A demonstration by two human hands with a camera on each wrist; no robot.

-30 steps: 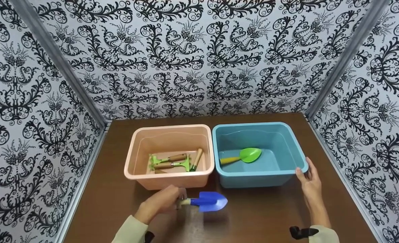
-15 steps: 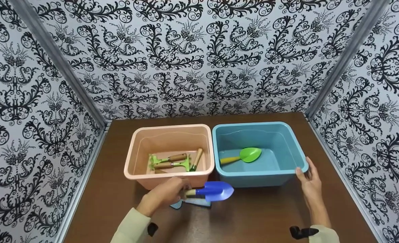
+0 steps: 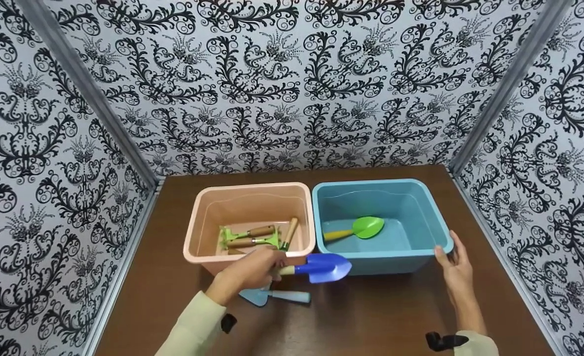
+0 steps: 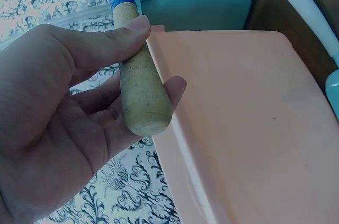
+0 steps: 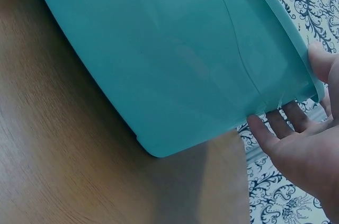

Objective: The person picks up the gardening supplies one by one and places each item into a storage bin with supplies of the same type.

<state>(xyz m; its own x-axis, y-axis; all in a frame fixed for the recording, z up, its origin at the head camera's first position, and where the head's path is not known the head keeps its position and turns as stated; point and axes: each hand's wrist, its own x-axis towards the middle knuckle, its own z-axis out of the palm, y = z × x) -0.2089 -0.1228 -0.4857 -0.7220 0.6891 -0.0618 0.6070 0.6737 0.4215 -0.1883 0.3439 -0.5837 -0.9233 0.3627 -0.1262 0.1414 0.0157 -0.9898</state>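
My left hand (image 3: 252,271) holds a blue hand trowel (image 3: 329,268) just above the front rim of the peach tub (image 3: 252,186). In the left wrist view, thumb and fingers pinch its wooden handle (image 4: 142,89). The trowel's blade points right, toward the blue tub (image 3: 381,254). At that tub's front right corner my right hand (image 3: 456,274) grips the rim, thumb on top and fingers below against the wall, as the right wrist view shows. A green trowel (image 3: 368,227) with a yellow handle lies inside the blue tub.
Several green garden tools with wooden handles (image 3: 242,242) lie in the peach tub. A light blue trowel (image 3: 289,296) rests on the brown table (image 3: 371,316) before that tub, partly behind my left hand. Patterned walls (image 3: 292,99) enclose the back and sides.
My left hand has moved up and slightly right with the blue trowel, toward the tubs' front rims. The light blue trowel on the table has come into sight. My right hand stays in place.
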